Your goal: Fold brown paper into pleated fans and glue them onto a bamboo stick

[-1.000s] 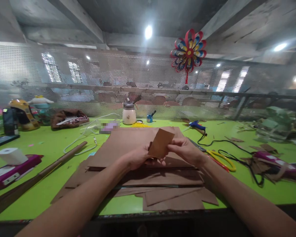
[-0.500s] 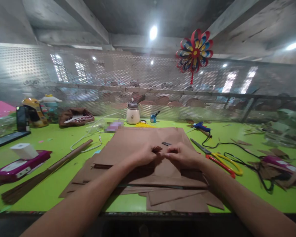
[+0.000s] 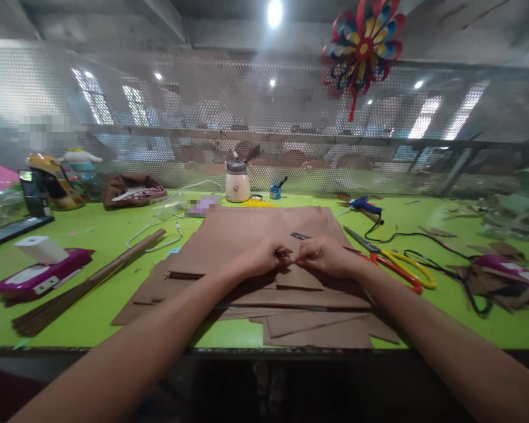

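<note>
My left hand [image 3: 264, 257] and my right hand [image 3: 325, 257] meet over a stack of brown paper sheets [image 3: 242, 235]. The left fingers are curled closed, and whatever is in them is too small to make out. Thumb and forefinger of the right hand are pinched together close to the left fingertips; what they grip is unclear. Just below the fingers is a small brown paper piece [image 3: 300, 278]; whether it is held or only lies there cannot be told. A narrow dark flat tool [image 3: 300, 235] rests on the paper beyond the right hand.
Right of the stack lie scissors [image 3: 408, 267] with red and yellow handles and a blue glue gun [image 3: 367, 205] with a black cord. A rolled brown paper bundle [image 3: 92, 280] and a purple power strip [image 3: 66, 271] lie left. Behind stands a lidded jar [image 3: 237, 183].
The view has tilted downward, so the table sits higher in the picture. My hands stay together over the stack, with the fingers slightly shifted.
</note>
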Demonstrator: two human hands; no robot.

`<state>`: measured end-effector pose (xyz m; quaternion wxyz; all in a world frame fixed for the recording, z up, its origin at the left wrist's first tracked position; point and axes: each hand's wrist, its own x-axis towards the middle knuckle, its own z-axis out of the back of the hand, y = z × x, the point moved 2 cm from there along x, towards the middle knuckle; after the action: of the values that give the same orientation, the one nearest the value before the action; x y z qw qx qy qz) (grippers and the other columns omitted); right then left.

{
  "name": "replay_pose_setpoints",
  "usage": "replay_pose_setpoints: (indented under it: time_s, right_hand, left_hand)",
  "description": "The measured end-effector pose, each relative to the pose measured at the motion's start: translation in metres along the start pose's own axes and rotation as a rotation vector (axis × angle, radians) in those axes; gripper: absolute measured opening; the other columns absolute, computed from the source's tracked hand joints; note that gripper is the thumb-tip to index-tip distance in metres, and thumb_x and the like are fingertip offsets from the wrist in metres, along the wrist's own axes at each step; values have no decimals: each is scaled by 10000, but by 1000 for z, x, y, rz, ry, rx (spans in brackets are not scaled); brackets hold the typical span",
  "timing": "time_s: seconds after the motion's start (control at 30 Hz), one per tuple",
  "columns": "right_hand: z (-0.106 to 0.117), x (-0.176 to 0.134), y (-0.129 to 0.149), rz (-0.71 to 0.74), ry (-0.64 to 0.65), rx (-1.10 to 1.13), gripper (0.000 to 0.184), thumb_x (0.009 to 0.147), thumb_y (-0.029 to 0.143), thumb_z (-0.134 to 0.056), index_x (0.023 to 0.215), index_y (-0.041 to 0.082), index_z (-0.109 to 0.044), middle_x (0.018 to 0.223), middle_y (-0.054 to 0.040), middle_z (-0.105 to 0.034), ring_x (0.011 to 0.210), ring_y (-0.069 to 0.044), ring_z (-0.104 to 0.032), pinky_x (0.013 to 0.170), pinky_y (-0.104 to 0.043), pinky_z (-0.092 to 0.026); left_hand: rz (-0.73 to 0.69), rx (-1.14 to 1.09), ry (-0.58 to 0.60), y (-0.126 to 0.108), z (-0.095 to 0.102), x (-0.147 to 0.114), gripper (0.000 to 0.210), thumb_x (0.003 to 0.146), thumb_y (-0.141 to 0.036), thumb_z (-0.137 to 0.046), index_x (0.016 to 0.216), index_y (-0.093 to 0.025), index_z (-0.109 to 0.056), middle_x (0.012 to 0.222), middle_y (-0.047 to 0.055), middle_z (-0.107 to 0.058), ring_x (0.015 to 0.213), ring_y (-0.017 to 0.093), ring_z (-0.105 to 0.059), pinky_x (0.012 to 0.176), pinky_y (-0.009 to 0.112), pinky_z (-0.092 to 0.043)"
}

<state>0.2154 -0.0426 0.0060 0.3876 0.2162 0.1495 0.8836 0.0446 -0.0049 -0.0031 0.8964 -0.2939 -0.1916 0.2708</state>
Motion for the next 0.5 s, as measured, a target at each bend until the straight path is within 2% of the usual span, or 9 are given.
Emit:
replay_pose_setpoints:
  time_s: [0.17,0.27,0.5]
  right_hand:
    - [1,-1,-5,-68,24,16,181,783,223,-527,811,150,-690,748,-27,-665,646,-122,-542,630,-242,-422]
    - [1,-2,-4,-53,34,-35,165,774,183,-519,773,138,-677,738,-35,-660,643,-119,-538,621,-233,-413]
    - [2,-2,3,-7,55,-192,164,758,96,-492,736,143,-647,720,-33,-632,619,-104,-507,587,-206,-359]
  left_hand:
    - [-7,32,5,2,1,3,272,764,-320,-522,593,-115,-576,541,-18,-493,527,81,-398,500,198,-292]
    - [19,21,17,3,0,4,266,760,-314,-525,597,-111,-577,532,-17,-507,510,78,-397,491,196,-294]
    - [-51,138,-25,2,1,3,223,753,-289,-534,606,-144,-615,564,3,-530,548,103,-448,534,215,-330]
